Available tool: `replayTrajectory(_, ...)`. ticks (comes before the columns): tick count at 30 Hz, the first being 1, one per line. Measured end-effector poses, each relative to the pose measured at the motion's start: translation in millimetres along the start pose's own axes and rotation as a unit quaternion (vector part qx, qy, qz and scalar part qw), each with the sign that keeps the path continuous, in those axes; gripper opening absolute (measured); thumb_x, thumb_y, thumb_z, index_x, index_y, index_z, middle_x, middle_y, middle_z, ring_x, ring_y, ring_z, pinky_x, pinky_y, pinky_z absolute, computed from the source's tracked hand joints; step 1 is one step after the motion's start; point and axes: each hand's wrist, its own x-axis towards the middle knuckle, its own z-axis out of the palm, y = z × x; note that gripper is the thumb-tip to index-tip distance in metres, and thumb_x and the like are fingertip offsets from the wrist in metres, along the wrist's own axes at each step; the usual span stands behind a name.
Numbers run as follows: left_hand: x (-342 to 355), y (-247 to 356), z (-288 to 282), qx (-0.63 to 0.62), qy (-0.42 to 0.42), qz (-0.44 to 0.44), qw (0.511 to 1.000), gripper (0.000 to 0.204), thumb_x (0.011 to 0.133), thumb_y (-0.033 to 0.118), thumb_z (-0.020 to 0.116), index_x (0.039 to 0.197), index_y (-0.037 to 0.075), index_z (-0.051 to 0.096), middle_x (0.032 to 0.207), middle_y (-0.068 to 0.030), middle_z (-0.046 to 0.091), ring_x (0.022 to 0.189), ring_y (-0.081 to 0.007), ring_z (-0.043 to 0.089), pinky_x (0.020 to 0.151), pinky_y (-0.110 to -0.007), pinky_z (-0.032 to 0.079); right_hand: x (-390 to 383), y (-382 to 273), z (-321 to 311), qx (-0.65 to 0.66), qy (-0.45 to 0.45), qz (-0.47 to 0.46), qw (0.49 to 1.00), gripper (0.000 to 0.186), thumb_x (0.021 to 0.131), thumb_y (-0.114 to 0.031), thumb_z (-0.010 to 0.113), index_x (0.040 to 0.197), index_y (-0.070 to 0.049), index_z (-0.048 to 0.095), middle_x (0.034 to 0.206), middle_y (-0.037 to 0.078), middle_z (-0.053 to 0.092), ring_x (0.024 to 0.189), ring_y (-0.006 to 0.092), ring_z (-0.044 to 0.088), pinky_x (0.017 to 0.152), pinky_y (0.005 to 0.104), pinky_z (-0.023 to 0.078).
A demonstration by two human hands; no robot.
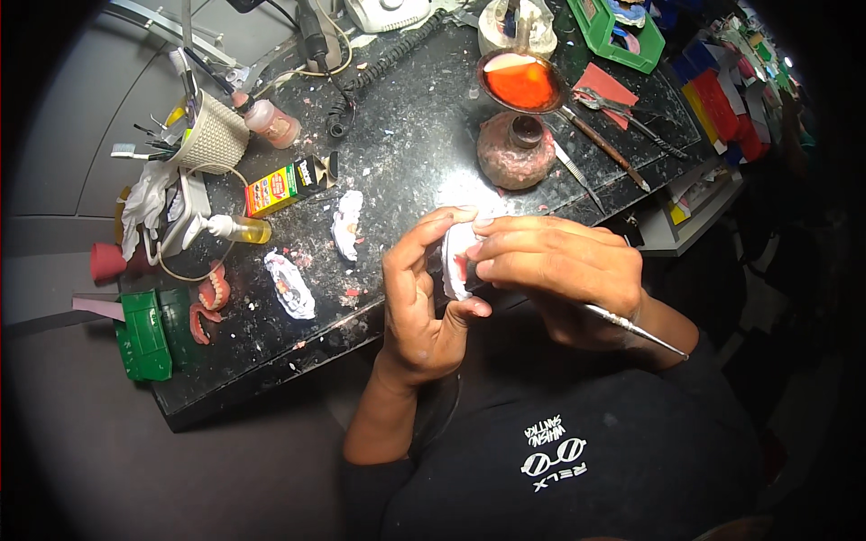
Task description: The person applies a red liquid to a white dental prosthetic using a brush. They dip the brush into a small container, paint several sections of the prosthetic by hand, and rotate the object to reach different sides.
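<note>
So the left hand (422, 302) is curled around a white plaster dental cast (456, 261), thumb under it and fingers over the top edge, holding it just above the near edge of the dark speckled workbench (406, 144). There's a bit of pink or red wax showing on the cast. The right hand (555, 266) sits right against it, fingers laid flat across the top of the cast, and it's also gripping a thin metal instrument (636, 331) whose handle sticks out back toward the wrist; the working tip is hidden behind the fingers. On the bench to the left lie two more white casts (290, 285) (346, 222), and further left a pair of pink dentures (209, 305) next to a green box (144, 335). Behind the hands there's a wax-crusted burner (516, 149) with a ladle of orange melted wax (521, 83) over it.
</note>
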Motion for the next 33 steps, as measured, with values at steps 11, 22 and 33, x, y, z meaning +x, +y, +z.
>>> replayTrajectory(11,-0.4,-3.2,-5.8,0.063,-0.015,0.022,0.998,0.071,0.091,0.022,0.073,0.141,-0.006,0.031,0.138,-0.025,0.048,0.13,-0.0324,0.049,0.112,-0.043,0.037,2.9,-2.9,-0.3,-0.002,0.005,0.011,1.0,0.017,0.077,0.006,0.071,0.093,0.005,0.07,0.094,0.018,0.073,0.1,0.0358,0.073,0.088,0.0413,0.059)
replayTrajectory(22,3.9,8.2,-1.7,-0.026,0.026,-0.025,0.999,0.083,0.083,0.02,0.082,0.141,-0.006,0.029,0.141,-0.0236,0.043,0.134,-0.0313,0.046,0.113,-0.042,0.036,-16.7,16.6,-8.3,0.229,0.133,0.028,0.964,0.006,0.093,-0.001,0.066,0.093,0.005,0.065,0.093,0.016,0.07,0.093,0.0292,0.073,0.092,0.0444,0.058)
replayTrajectory(33,5.0,9.7,-7.4,0.006,-0.003,-0.028,1.0,0.083,0.074,0.027,0.089,0.135,-0.005,0.042,0.134,-0.0157,0.039,0.122,-0.0233,0.048,0.104,-0.036,0.043,-6.9,7.9,-11.2,0.116,0.016,0.014,0.993,0.013,0.087,0.0,0.07,0.096,0.006,0.064,0.093,0.024,0.073,0.1,0.0405,0.071,0.086,0.046,0.058)
